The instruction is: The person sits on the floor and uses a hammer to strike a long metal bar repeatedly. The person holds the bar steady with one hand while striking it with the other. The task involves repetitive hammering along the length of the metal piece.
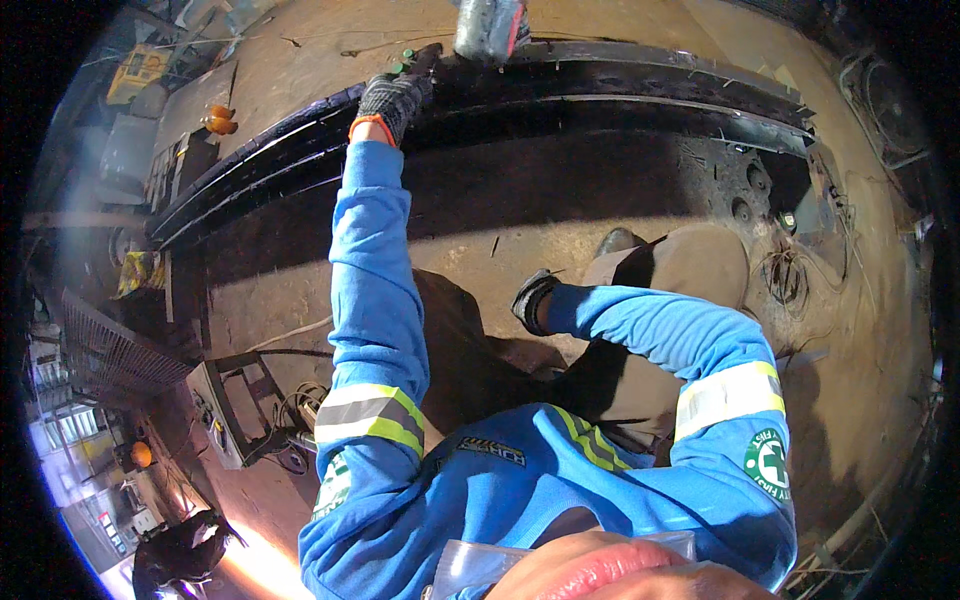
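Note:
My left hand, in a grey knit glove with an orange cuff, reaches far forward to a long dark steel beam. Its fingers are closed at the beam's far edge, beside a dark piece with small green parts; what they grip I cannot make out. My right hand, in a dark glove, is held low in front of my body near my bent leg. The fingers look curled, and a thin dark tip shows beside them; anything inside is hidden.
A grey-blue object with a red edge comes in at the top, blurred. Orange pieces lie far left. A metal-framed box and wire mesh stand left. Coiled cable lies right, below round dark parts.

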`<action>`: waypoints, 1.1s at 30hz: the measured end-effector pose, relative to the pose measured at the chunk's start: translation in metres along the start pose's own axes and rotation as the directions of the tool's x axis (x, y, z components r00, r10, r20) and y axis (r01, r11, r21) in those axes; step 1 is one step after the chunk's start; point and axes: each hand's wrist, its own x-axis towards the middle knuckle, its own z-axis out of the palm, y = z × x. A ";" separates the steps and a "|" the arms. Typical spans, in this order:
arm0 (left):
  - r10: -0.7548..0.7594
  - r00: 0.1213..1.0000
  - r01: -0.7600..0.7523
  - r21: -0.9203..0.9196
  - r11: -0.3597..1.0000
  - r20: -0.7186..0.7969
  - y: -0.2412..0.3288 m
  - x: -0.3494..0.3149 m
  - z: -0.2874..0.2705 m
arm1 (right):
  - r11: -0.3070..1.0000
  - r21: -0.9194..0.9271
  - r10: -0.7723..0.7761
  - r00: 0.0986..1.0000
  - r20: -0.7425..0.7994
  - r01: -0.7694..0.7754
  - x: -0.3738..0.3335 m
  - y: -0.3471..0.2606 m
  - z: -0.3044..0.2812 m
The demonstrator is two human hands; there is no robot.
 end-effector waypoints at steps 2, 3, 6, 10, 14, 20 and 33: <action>-0.287 0.914 0.376 -0.333 0.865 0.287 0.029 -0.001 -0.037 | 1.000 0.016 0.013 1.000 0.022 -0.013 0.008 0.005 0.016; -0.285 0.921 0.368 -0.353 0.860 0.265 0.029 -0.003 -0.036 | 1.000 0.020 0.009 0.999 0.034 -0.010 0.009 0.004 0.015; -0.272 0.941 0.333 -0.416 0.846 0.200 0.029 -0.006 -0.033 | 0.999 -0.021 0.039 0.999 0.003 -0.038 0.003 0.001 0.011; -0.212 0.966 0.258 -0.474 0.842 0.148 0.042 -0.006 -0.031 | 0.997 -0.010 0.074 0.993 0.087 -0.074 0.016 0.003 0.021; -0.183 0.942 0.325 -0.616 0.718 0.283 0.079 0.001 -0.048 | 0.995 0.085 0.045 0.997 0.066 -0.050 0.021 0.009 0.028; 0.146 0.970 -0.186 -0.207 0.961 -0.193 0.065 0.015 0.002 | 0.993 0.108 0.042 0.997 0.064 -0.049 0.010 -0.002 -0.002; -0.073 0.997 0.042 -0.768 0.639 -0.006 0.063 -0.008 -0.020 | 0.992 0.127 0.000 0.979 0.202 -0.026 0.018 -0.001 -0.006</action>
